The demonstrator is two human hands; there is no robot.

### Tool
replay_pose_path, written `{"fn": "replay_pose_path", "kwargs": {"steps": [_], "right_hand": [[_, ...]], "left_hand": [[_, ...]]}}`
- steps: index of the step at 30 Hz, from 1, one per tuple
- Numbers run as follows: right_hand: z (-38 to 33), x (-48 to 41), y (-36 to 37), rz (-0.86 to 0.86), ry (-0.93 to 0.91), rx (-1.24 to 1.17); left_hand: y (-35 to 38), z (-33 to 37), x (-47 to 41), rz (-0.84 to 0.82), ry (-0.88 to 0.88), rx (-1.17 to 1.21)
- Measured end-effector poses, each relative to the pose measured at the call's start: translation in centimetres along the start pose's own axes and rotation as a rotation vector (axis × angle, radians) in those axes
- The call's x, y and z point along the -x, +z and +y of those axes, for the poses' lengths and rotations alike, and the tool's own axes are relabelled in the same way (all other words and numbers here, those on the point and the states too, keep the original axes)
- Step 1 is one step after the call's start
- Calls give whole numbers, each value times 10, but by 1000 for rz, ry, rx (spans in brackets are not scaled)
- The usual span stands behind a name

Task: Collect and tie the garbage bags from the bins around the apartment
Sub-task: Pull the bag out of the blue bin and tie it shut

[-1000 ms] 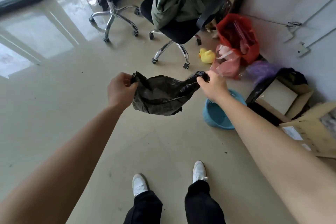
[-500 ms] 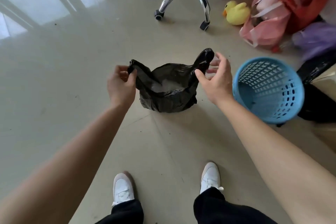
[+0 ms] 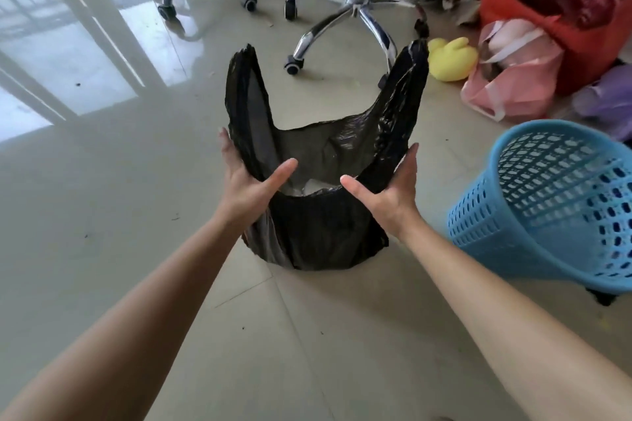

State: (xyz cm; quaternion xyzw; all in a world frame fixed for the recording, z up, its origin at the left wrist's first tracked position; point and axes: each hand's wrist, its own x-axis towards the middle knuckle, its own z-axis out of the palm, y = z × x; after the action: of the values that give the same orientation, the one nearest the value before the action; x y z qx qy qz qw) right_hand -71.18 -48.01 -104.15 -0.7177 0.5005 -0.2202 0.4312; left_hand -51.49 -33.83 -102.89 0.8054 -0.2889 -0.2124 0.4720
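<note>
black garbage bag [image 3: 321,229] sits on floor at frame centre, mouth open, both handles sticking up. left hand [image 3: 248,184] & right hand [image 3: 388,190] cup its sides w/ fingers spread, not clenched. blue bin [image 3: 547,208] just right of bag, empty. yellow duck [image 3: 451,60] upper right.

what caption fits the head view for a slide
Both open hands, left hand and right hand, spread a black garbage bag beside an empty blue basket.

bag [image 3: 321,232] on floor [image 3: 102,215], between both hands | basket [image 3: 554,205] right | chair bases [image 3: 355,10] behind
</note>
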Motion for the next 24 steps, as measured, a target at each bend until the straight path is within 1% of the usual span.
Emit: {"fn": "replay_pose_path", "kwargs": {"steps": [1, 3, 5, 7, 9, 10, 12, 15, 16, 17, 19, 21, 24], "right_hand": [[3, -16, 7, 23, 10, -85], [8, -43, 18, -12, 43, -194], [14, -63, 25, -8, 11, -154], [17, -74, 31, 47, -62, -100], [14, -73, 37, 23, -69, -130], [11, -71, 39, 12, -64, -141], [5, -64, 42, -13, -71, -172], [-1, -56, 45, -35, -110, -183], [-3, -55, 45, -35, -124, -188], [-7, -55, 45, -32, -137, -210], [-19, -56, 45, -12, -147, -281], [-30, -59, 44, 1, -163, -337], [-39, -60, 43, -45, -152, -374]], "left_hand": [[7, -2, -17, -38, 21, 29], [19, -3, -44, -111, 66, 61], [33, -5, -64, -133, 90, 156], [42, -8, -75, -106, 97, 216], [44, -8, -77, -96, 90, 185], [43, -6, -75, -72, 79, 176], [37, -4, -68, 9, 62, 234], [25, -3, -58, 62, 159, 277], [22, -2, -56, 78, 164, 311], [19, 2, -53, 106, 130, 379], [14, 12, -54, 153, -24, 579], [9, 24, -55, 81, -170, 792], [4, 35, -54, 14, -326, 1090]]}}
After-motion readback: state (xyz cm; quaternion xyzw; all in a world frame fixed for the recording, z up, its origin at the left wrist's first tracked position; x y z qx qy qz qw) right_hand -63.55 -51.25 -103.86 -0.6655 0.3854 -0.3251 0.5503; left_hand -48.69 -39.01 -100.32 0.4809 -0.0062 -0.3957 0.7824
